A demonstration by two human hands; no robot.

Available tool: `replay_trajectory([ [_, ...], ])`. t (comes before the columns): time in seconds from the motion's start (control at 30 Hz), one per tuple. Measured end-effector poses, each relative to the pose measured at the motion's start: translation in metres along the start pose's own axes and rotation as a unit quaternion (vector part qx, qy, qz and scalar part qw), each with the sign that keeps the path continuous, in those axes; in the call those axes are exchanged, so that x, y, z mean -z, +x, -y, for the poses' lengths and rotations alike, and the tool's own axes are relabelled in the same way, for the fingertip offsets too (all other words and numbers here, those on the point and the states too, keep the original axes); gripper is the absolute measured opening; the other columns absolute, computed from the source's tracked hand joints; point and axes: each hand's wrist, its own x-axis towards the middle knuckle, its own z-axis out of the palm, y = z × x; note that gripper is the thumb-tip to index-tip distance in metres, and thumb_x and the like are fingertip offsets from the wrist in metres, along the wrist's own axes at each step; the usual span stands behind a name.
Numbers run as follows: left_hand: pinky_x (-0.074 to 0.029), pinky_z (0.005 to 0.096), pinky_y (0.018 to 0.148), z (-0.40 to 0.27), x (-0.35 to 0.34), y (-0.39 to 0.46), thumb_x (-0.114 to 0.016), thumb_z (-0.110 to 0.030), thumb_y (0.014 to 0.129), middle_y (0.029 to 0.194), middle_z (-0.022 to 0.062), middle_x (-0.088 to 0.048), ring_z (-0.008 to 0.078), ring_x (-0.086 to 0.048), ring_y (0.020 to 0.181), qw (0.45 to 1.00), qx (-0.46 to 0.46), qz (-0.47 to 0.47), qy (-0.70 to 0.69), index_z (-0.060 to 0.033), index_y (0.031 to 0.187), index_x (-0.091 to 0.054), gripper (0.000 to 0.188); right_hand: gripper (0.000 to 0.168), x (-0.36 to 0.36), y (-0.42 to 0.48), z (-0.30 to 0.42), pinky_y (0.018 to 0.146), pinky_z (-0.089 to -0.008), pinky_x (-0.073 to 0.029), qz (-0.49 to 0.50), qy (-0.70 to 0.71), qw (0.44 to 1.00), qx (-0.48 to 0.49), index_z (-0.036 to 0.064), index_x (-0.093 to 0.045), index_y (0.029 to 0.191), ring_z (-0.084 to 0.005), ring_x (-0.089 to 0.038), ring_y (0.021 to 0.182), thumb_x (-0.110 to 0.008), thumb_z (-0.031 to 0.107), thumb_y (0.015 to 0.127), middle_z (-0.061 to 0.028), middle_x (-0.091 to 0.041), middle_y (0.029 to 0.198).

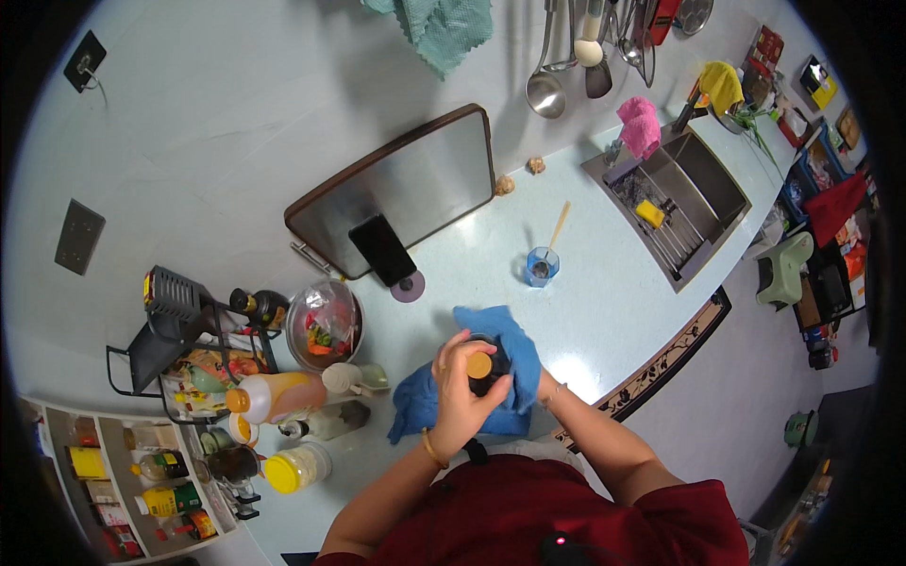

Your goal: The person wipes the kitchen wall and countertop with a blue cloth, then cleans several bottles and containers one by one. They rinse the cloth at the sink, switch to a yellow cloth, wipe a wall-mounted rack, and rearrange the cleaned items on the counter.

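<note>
A dark bottle with a tan cap [479, 365] is upright in front of my chest, close to the counter's front edge. My left hand [460, 382] grips it around the top, fingers and thumb on either side of the cap. On the bottle's right side lies a blue cloth [511, 347], and my right hand [547, 388] is behind this cloth, its fingers mostly hidden. More blue cloth [417, 405] is spread on the counter below the bottle. Beyond my hands stands a blue glass [542, 267] with a wooden-handled brush or stick [560, 225] in it.
Left are a bowl under clear plastic [324, 325], an orange-capped bottle [276, 397], a yellow-lidded jar [297, 468] and a black rack [221, 339]. A phone [382, 249] stands before a metal tray [396, 191] leaning on the wall. The sink [672, 205] is at the right.
</note>
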Motion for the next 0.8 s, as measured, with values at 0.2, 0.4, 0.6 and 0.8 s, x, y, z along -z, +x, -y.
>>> replay_trajectory([
  [0.2,-0.028,0.0413,0.096,0.019,-0.006,0.0,-0.067,-0.01,0.075,0.102,0.0058,-0.058,0.0285,-0.048,0.112,1.0,0.016,0.016,-0.016,-0.0088,0.1,-0.052,0.03,0.036,0.027,0.032,-0.036,0.088,-0.0265,-0.045,0.118,0.027,0.992,0.03,0.004,-0.051,0.119,-0.0131,-0.054,0.102,-0.057,0.006,0.084,-0.0069,-0.055,0.117],
  [0.4,-0.027,0.0414,0.097,0.03,-0.005,-0.003,-0.066,-0.01,0.076,0.104,0.006,-0.059,0.0281,-0.047,0.113,0.995,0.041,0.034,-0.084,-0.008,0.103,-0.05,0.032,0.049,-0.013,-0.004,-0.037,0.095,-0.0314,-0.039,-0.099,0.381,0.913,-0.107,0.003,-0.044,0.125,-0.021,-0.052,0.108,-0.062,0.014,0.081,-0.0104,-0.054,0.118],
  [0.6,-0.028,0.041,0.096,0.024,-0.006,-0.004,-0.066,-0.011,0.077,0.103,0.0061,-0.059,0.0283,-0.048,0.112,0.998,0.001,0.043,-0.049,-0.0078,0.103,-0.049,0.031,0.047,-0.021,-0.037,-0.016,0.104,-0.0336,-0.027,-0.094,-0.101,0.988,0.073,0.0,-0.036,0.13,-0.0225,-0.039,0.12,-0.052,0.015,0.088,-0.0114,-0.044,0.128],
  [0.8,-0.028,0.0411,0.096,0.032,-0.002,-0.003,-0.065,-0.012,0.077,0.104,0.0059,-0.059,0.0276,-0.048,0.112,0.997,-0.021,0.057,-0.047,-0.0081,0.104,-0.047,0.032,0.029,0.026,0.043,0.014,0.088,-0.0254,-0.044,0.162,0.023,0.985,-0.054,0.002,-0.054,0.116,-0.0137,-0.053,0.102,-0.05,0.013,0.09,-0.0063,-0.056,0.115],
])
